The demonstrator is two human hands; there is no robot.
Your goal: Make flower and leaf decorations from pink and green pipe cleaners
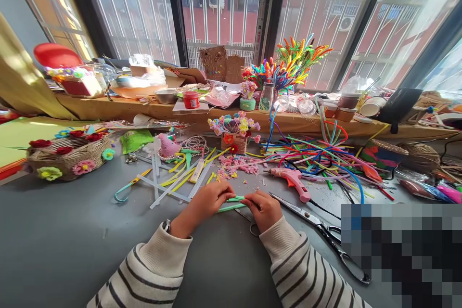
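Note:
Between my two hands is a green pipe cleaner (236, 198), pinched at both sides over the table. My left hand (207, 202) grips its left part with thumb and fingertips. On the other side, my right hand (264, 208) is closed on the right part. Another length of green (231, 207) runs just below, close to the fingers; where its ends go is hidden. Small scissors (252, 225) lie under my hands, partly covered. Large black-handled scissors (317, 224) rest right of my right hand, near a pink glue gun (290, 179).
Clear glue sticks (173, 187) and yellow pipe cleaners lie left of centre, beside pink fluffy scraps (241, 166). A tangle of coloured pipe cleaners (310, 154) spreads at the right. A flower-trimmed rope basket (68, 156) stands at the left. Behind, a crowded ledge (144, 108) runs below the windows.

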